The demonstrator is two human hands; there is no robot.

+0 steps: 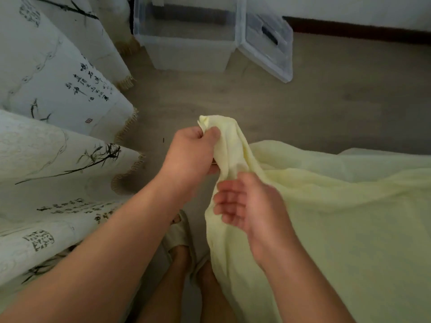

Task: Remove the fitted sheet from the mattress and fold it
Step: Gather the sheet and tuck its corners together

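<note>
A pale yellow fitted sheet (338, 217) hangs and spreads across the right half of the view, bunched to a peak near the centre. My left hand (191, 150) is closed around that bunched corner, holding it up above the floor. Just below and to the right, my right hand (247, 203) is palm-up with fingers spread, resting against the hanging cloth without gripping it. The mattress itself is hidden under or behind the sheet at the right edge.
White cushions printed with ink bamboo and calligraphy (58, 89) line the left side. A clear plastic storage box (186, 54) stands at the top centre, its lid (268, 45) leaning beside it. My feet in sandals (179, 238) stand on the grey-brown floor (326, 101).
</note>
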